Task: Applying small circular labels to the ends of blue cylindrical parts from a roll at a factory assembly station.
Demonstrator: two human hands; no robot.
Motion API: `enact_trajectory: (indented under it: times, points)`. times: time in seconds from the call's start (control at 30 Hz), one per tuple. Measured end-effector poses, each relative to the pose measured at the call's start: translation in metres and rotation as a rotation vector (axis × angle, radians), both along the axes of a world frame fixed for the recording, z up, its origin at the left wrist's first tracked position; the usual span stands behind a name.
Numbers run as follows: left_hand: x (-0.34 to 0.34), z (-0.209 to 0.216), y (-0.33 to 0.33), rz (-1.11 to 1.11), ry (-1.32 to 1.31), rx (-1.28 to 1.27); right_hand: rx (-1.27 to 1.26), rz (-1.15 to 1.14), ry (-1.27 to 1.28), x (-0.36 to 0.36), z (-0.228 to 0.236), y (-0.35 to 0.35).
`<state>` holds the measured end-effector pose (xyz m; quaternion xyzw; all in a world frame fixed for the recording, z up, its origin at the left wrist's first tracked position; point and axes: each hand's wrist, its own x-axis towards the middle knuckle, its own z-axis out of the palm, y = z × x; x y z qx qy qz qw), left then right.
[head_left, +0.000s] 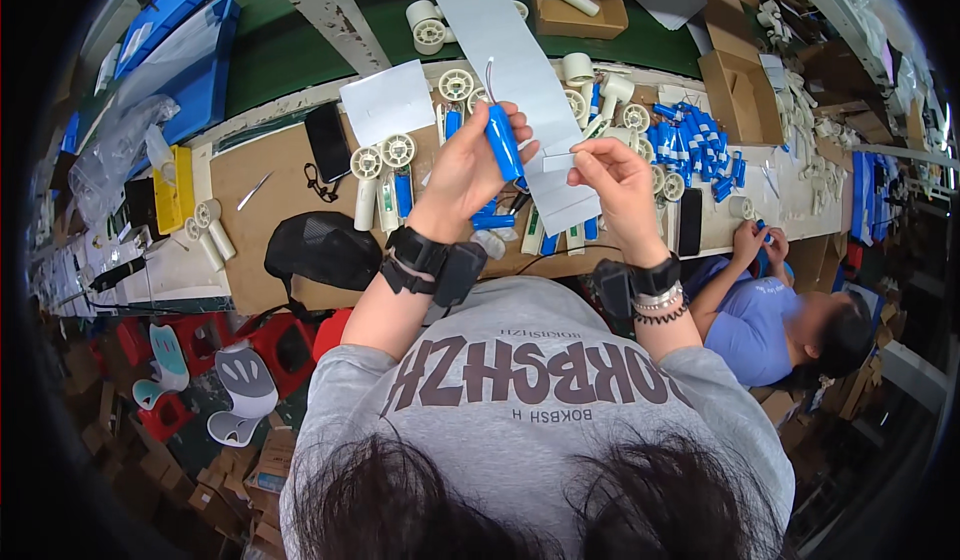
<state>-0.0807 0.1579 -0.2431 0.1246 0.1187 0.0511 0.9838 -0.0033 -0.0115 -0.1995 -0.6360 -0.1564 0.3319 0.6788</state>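
My left hand (pixel 462 182) is wrapped round a blue cylindrical battery (pixel 503 145) with thin wires rising from its far end. In my right hand (pixel 618 182), thumb and forefinger pinch a small white strip (pixel 558 162), held a little to the right of the battery. Below both hands lies a long pale paper sheet (pixel 500 35) running away across the bench. White handheld fan bodies (pixel 384 175) with round grilles lie left of my left hand, some with blue batteries beside them.
A heap of blue batteries (pixel 697 148) lies to the right, near a cardboard box (pixel 740 98). On the left are a black phone (pixel 327 142), a black mesh cap (pixel 322 250) and a yellow tray (pixel 174 188). A co-worker in blue (pixel 755 325) sits at the right.
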Motion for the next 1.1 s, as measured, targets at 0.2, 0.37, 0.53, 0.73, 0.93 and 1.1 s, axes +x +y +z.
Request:
enact_trajectory:
  times: [0.2,0.37,0.53,0.73,0.93,1.1]
  points:
    - [-0.011,0.056,-0.010,0.050,-0.098,0.012,0.078,-0.010,-0.113,-0.030,0.057,0.003]
    - [-0.018,0.072,-0.008,-0.015,-0.286,-0.140,0.169,-0.014,-0.176,-0.042,0.075,0.000]
    - [-0.020,0.082,-0.011,-0.021,-0.279,-0.071,0.245,0.003,-0.175,-0.046,0.080,0.002]
    - [-0.024,0.089,-0.017,-0.004,-0.155,0.186,0.156,0.052,-0.200,-0.049,0.076,0.007]
    - [-0.025,0.091,-0.020,-0.009,-0.113,0.251,0.153,0.012,-0.172,-0.054,0.068,0.011]
    - [-0.025,0.090,-0.021,-0.026,-0.105,0.243,0.178,-0.017,-0.165,-0.053,0.065,0.011]
